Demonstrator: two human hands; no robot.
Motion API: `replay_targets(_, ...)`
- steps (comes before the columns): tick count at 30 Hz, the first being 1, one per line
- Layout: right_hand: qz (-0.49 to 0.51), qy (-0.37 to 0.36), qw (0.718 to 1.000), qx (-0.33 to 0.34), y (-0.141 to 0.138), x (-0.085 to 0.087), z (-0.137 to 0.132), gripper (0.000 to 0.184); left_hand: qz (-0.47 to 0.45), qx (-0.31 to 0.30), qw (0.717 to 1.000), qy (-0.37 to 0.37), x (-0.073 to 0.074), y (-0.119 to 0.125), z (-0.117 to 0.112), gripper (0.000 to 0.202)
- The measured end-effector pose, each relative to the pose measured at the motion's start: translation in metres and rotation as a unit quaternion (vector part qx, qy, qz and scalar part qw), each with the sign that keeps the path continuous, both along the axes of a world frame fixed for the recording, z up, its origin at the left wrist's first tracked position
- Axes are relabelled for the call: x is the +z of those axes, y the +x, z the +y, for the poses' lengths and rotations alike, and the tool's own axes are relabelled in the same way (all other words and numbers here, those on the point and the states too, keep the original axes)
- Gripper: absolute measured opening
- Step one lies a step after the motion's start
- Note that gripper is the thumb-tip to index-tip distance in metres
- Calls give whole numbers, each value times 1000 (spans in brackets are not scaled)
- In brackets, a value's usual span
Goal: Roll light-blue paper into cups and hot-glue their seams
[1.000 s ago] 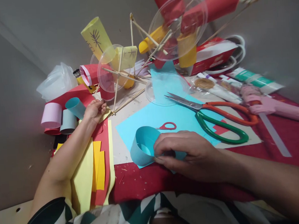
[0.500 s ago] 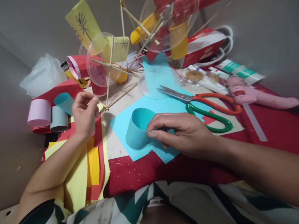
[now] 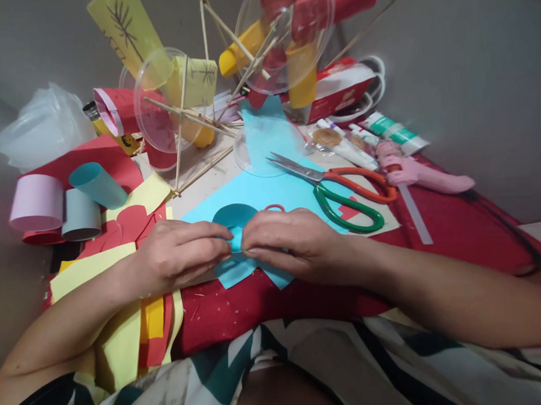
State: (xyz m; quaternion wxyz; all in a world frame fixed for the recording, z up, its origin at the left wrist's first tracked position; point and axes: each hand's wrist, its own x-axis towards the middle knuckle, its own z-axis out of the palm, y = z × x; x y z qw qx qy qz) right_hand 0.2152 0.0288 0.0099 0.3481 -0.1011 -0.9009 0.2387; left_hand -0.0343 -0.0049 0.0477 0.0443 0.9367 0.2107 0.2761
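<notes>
Between my hands a curled blue paper tube (image 3: 235,214) stands over a flat blue sheet (image 3: 198,213). My left hand (image 3: 185,252) is closed on the tube's near left side. On its near right side my right hand (image 3: 284,244) pinches the paper edge. The two sets of fingertips almost meet at the front, and they hide much of the tube's wall. Just beyond my right hand lies part of a small red loop (image 3: 274,208). Scissors (image 3: 342,189) with one orange and one green handle lie open to the right on the blue sheet.
Rolled paper tubes (image 3: 37,201) stand at the left, above stacked yellow and red paper (image 3: 118,337). Frames of sticks (image 3: 181,110) with clear plastic discs rise at the back. A pink glue gun (image 3: 425,173) and tubes of paint (image 3: 396,132) lie at the right.
My left hand has come down and right from beside the stick frame onto the blue paper tube. My right hand keeps its pinch on the tube. The view has shifted slightly.
</notes>
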Motion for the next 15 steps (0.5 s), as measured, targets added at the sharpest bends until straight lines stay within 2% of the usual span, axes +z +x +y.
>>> replay_targets(4, 17, 28, 999, -22, -1, -3, -1, 14, -10, -22, 998, -58, -1, 5, -2, 8)
replay_targets(11, 32, 66, 997, -38, 1, -1, 0, 13, -34, 1, 998, -49, -5, 4, -5, 9)
replay_targets(13, 37, 62, 996, -43, 5, 3, 0, 11, -87, 27, 995, -33, -7, 3, -4, 14)
replay_targets(15, 50, 58, 995, -61, 8, 6, 1, 11, -184, 87, 979, -23, -12, 1, -1, 20)
